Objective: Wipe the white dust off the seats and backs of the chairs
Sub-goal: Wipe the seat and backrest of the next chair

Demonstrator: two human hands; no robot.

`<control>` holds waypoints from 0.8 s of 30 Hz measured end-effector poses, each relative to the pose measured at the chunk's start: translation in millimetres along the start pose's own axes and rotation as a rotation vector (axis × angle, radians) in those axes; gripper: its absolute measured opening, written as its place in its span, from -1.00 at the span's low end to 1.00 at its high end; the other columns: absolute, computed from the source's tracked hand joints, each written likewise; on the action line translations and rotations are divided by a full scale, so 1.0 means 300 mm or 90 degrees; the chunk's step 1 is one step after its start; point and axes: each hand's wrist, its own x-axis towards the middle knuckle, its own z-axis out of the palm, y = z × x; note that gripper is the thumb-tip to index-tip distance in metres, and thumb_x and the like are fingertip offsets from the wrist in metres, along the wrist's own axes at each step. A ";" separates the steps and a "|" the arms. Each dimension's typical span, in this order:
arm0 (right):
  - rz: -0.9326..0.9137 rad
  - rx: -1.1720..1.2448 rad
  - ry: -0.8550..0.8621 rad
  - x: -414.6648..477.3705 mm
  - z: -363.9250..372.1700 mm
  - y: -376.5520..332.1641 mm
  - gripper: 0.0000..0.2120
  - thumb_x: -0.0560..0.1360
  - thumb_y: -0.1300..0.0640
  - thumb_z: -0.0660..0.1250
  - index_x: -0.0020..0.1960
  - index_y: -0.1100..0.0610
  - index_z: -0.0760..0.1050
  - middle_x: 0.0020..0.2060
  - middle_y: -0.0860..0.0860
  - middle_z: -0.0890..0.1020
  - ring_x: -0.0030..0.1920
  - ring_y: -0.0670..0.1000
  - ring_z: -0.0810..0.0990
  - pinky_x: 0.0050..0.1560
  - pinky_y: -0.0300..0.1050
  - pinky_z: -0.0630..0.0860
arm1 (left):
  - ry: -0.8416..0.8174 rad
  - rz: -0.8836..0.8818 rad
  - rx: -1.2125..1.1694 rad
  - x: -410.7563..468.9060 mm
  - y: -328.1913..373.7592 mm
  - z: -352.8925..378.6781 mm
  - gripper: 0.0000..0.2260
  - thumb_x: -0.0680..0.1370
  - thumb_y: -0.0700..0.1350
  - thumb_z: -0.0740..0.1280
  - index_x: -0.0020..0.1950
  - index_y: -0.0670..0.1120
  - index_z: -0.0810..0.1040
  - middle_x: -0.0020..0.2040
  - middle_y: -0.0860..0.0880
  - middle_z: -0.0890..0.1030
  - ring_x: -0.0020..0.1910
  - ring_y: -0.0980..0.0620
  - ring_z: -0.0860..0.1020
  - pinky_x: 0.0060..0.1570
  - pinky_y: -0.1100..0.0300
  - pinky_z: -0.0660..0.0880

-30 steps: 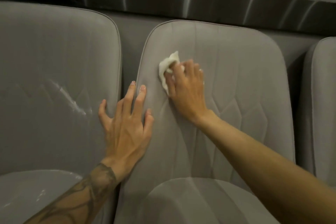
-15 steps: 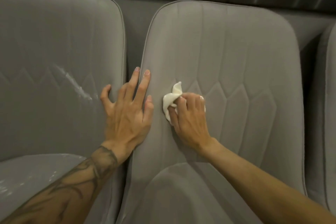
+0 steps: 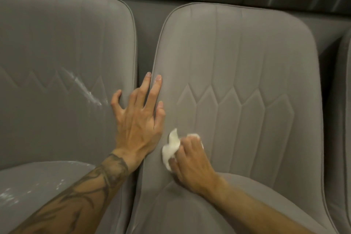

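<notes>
Three grey chairs: left chair (image 3: 57, 34), middle chair (image 3: 237, 53) and a sliver of right chair (image 3: 344, 119). Two hands: left hand (image 3: 138, 119), right hand (image 3: 191, 159). One white cloth (image 3: 171, 148). Two dust patches: back streak (image 3: 83, 89), seat specks (image 3: 11, 195).

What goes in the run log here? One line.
right hand: grips cloth against middle chair back | left hand: open, bracing | left chair: dust streak

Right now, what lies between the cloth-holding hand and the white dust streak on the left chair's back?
Only the left hand, spread flat, as the head view shows.
</notes>
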 end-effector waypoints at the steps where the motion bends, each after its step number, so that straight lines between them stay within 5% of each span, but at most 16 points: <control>1: -0.051 0.001 -0.033 -0.027 -0.009 0.006 -0.74 0.67 0.07 0.09 0.03 0.23 0.45 -0.01 0.15 0.49 -0.10 0.18 0.43 0.08 0.13 0.40 | -0.005 -0.001 0.000 0.001 0.001 -0.002 -0.46 0.70 0.06 0.03 0.70 0.07 0.11 0.67 0.03 0.19 0.40 0.04 0.44 0.50 -0.27 0.08; 3: -0.067 -0.020 -0.044 0.005 -0.036 0.050 -0.77 0.65 0.08 0.12 -0.01 0.21 0.43 -0.04 0.16 0.50 -0.11 0.18 0.43 0.03 0.13 0.41 | -0.015 -0.004 0.006 0.004 0.007 -0.009 -0.47 0.70 0.05 0.03 0.69 0.06 0.11 0.68 0.00 0.18 0.46 0.00 0.41 0.51 -0.29 0.08; 8: 0.098 -0.136 0.121 0.462 -0.167 0.181 -0.71 0.63 0.04 0.18 0.13 0.26 0.49 -0.03 0.23 0.51 -0.07 0.22 0.47 -0.02 0.09 0.35 | -0.044 0.018 -0.007 -0.016 -0.010 -0.037 -0.47 0.73 0.12 -0.03 0.70 0.02 0.09 0.70 -0.07 0.07 0.65 -0.07 0.15 0.57 -0.31 0.04; 14: 0.250 -0.129 0.185 0.871 -0.265 0.250 -0.62 0.63 -0.09 0.16 0.29 0.12 0.50 0.15 0.19 0.52 0.12 0.24 0.48 0.07 0.09 0.42 | -0.011 -0.072 0.006 -0.022 -0.133 -0.043 -0.42 0.72 0.15 -0.02 0.68 -0.11 0.12 0.69 -0.13 0.11 0.66 -0.17 0.13 0.61 -0.27 0.02; 20: 0.005 -0.097 0.047 0.692 -0.230 0.122 -0.68 0.64 -0.06 0.22 0.17 0.16 0.55 0.02 0.18 0.51 -0.02 0.21 0.47 -0.02 0.14 0.41 | 0.017 -0.071 -0.032 -0.027 -0.153 -0.015 -0.46 0.71 0.02 0.08 0.69 -0.07 0.13 0.69 -0.10 0.13 0.65 -0.15 0.13 0.55 -0.26 0.19; 24: 0.148 -0.187 0.138 0.905 -0.251 0.213 -0.65 0.61 -0.11 0.20 0.18 0.14 0.52 0.13 0.18 0.51 0.09 0.22 0.49 -0.05 -0.04 0.28 | 0.028 -0.066 -0.052 -0.028 -0.165 -0.008 -0.46 0.70 -0.01 0.10 0.69 -0.05 0.13 0.69 -0.07 0.14 0.65 -0.13 0.14 0.55 -0.24 0.20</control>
